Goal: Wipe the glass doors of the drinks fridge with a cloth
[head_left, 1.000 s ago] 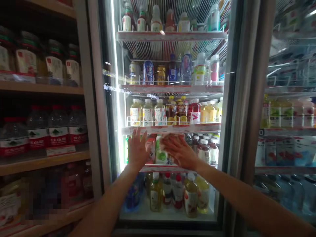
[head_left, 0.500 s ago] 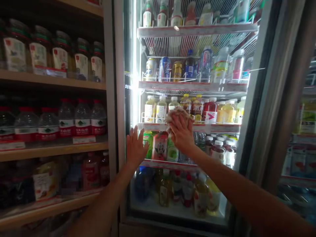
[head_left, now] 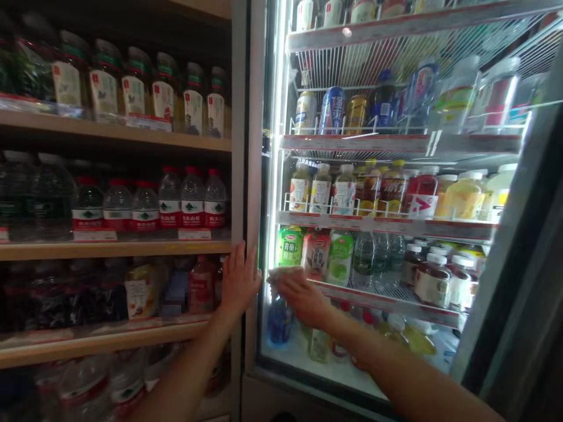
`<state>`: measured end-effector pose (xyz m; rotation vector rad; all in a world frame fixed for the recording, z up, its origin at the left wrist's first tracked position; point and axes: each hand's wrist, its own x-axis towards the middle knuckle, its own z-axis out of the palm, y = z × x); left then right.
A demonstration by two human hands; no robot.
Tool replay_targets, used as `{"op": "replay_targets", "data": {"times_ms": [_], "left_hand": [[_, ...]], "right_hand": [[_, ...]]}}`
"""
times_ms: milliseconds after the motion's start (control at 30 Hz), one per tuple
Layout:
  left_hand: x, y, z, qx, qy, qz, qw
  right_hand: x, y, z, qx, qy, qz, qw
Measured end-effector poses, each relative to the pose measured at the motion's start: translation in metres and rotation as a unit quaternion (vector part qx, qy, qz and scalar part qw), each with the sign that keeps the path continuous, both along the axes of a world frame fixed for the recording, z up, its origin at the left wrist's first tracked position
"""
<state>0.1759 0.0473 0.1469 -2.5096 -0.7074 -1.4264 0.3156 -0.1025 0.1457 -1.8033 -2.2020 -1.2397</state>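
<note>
My left hand (head_left: 240, 280) lies flat and open against the grey frame (head_left: 246, 176) at the left edge of a lit drinks fridge. My right hand (head_left: 299, 296) presses a pale crumpled cloth (head_left: 281, 273) against the lower left of the glass door (head_left: 308, 351), fingers flat over it. Behind the glass, just above the cloth, stand green and red juice bottles (head_left: 314, 253). Both forearms reach up from the bottom of the view.
Wooden shelves (head_left: 109, 249) on the left carry water bottles (head_left: 189, 198) and jars (head_left: 132, 88). The fridge holds cans (head_left: 332, 110) and bottles on several wire shelves. A dark door post (head_left: 519, 246) stands at the right.
My view has swung left. My right hand moved the cloth down and left across the glass, from mid-door to its lower left. My left hand shifted from the glass onto the frame.
</note>
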Motion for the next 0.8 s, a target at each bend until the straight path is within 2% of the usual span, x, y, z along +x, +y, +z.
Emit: {"op": "replay_targets", "data": {"times_ms": [67,200,333,400,533,700,800], "left_hand": [[-0.010,0.004,-0.012,0.010,0.030,0.003,0.999],[-0.023,0.011,-0.030,0.025,0.057,0.001,0.998],[-0.026,0.015,-0.042,0.022,0.073,0.004,0.997],[-0.025,0.014,-0.047,0.021,0.082,0.005,0.996],[-0.017,0.007,-0.050,0.019,0.090,-0.006,0.996],[-0.003,-0.011,-0.041,0.030,0.079,-0.034,0.996],[0.008,-0.022,-0.034,0.041,0.067,-0.062,0.995]], "right_hand": [[-0.006,0.009,-0.017,-0.013,0.009,0.009,1.000],[-0.015,0.025,-0.034,0.052,0.077,-0.045,0.995],[-0.016,0.018,-0.069,-0.061,0.045,0.011,0.997],[-0.015,0.011,-0.079,-0.078,0.050,0.012,0.996],[-0.010,-0.005,-0.077,-0.018,0.087,-0.038,0.995],[0.004,-0.048,-0.082,-0.083,0.058,-0.015,0.995],[0.015,-0.074,-0.075,-0.002,0.081,-0.098,0.992]]}}
